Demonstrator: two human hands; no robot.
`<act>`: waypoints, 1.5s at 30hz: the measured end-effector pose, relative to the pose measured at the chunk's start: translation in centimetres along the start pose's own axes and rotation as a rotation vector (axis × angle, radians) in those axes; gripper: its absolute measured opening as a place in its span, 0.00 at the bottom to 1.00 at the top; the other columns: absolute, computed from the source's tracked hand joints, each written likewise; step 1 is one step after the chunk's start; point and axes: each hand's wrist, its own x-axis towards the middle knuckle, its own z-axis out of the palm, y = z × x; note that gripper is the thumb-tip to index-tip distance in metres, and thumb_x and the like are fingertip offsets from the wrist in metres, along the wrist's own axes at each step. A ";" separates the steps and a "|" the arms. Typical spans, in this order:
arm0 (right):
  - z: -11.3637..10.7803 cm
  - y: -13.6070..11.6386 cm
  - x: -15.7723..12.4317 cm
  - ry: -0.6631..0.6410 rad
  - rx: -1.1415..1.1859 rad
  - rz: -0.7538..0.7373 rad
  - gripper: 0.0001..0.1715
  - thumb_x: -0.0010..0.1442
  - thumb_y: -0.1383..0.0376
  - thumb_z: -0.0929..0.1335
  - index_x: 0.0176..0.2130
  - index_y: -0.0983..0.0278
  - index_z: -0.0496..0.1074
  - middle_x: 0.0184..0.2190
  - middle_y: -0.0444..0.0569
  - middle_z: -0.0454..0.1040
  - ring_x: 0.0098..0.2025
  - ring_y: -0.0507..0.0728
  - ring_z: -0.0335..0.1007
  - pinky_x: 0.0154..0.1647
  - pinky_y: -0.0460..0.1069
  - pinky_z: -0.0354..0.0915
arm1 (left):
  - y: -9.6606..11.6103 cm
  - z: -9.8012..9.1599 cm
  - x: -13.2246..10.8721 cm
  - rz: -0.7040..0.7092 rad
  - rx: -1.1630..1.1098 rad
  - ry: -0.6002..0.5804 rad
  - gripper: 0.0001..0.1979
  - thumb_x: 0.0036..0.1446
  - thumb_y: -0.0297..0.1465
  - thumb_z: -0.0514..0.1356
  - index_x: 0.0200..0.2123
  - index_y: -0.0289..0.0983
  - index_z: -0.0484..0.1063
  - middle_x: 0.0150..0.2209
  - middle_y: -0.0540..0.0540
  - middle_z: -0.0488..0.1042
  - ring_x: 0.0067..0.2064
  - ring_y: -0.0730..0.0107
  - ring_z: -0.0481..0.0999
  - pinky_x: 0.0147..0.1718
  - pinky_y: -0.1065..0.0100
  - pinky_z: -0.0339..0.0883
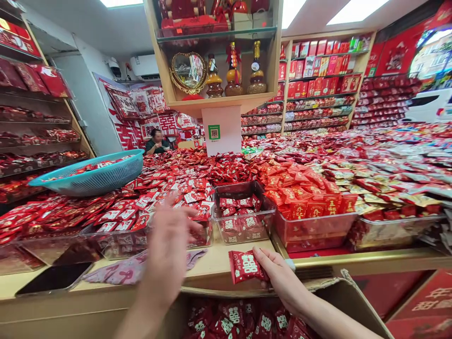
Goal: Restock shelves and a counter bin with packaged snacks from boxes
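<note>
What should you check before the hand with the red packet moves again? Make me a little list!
1. Red packet pinched firmly in the right hand: ok, fingers grip its right edge.
2. Left hand free: ok, it is open and holds nothing, though blurred.
3. Room in the clear bin just ahead: ok, it holds only a shallow layer of packets.
4. Counter edge between hands and bin unblocked: ok, only a cloth lies off to the left.
5. Cardboard box below holds more packets: ok, red packets show inside.
6. Packet undamaged: cannot tell, only its front shows.
</note>
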 end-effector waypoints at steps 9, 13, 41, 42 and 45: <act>-0.4 0.0 0.2 0.022 0.009 -0.060 0.27 0.48 0.43 0.62 0.25 0.66 0.61 0.17 0.40 0.59 0.18 0.46 0.50 0.19 0.42 0.50 | -4.6 5.9 -3.3 0.008 0.183 -0.377 0.21 0.56 0.41 0.48 0.50 0.38 0.63 0.51 0.43 0.68 0.52 0.62 0.65 0.51 0.62 0.54; -0.2 -0.2 0.0 -0.036 0.017 -0.092 0.27 0.48 0.44 0.63 0.23 0.67 0.62 0.18 0.41 0.60 0.21 0.46 0.50 0.22 0.43 0.50 | -5.7 5.3 -3.6 0.057 0.160 -0.381 0.20 0.57 0.37 0.48 0.52 0.39 0.62 0.53 0.44 0.66 0.55 0.64 0.62 0.53 0.62 0.51; -0.2 -2.4 1.5 -0.175 -0.316 0.069 0.23 0.49 0.49 0.64 0.29 0.68 0.61 0.13 0.39 0.62 0.15 0.44 0.55 0.16 0.41 0.52 | -6.9 3.8 -4.0 -0.149 -0.138 -0.220 0.22 0.53 0.42 0.52 0.49 0.39 0.65 0.48 0.44 0.70 0.48 0.62 0.69 0.48 0.64 0.59; -0.2 -2.8 1.5 -0.179 -0.320 0.062 0.22 0.49 0.50 0.65 0.33 0.67 0.61 0.14 0.37 0.62 0.15 0.45 0.56 0.16 0.41 0.52 | -6.9 3.8 -4.0 -0.170 -0.162 -0.204 0.23 0.53 0.42 0.53 0.50 0.39 0.65 0.46 0.44 0.71 0.45 0.63 0.71 0.45 0.65 0.62; -0.2 -3.4 1.6 -0.223 -0.303 0.040 0.24 0.50 0.53 0.66 0.41 0.64 0.55 0.17 0.35 0.62 0.16 0.45 0.57 0.17 0.41 0.54 | -6.8 3.8 -4.0 -0.219 -0.211 -0.149 0.24 0.51 0.43 0.55 0.49 0.39 0.66 0.34 0.46 0.76 0.32 0.66 0.74 0.31 0.68 0.67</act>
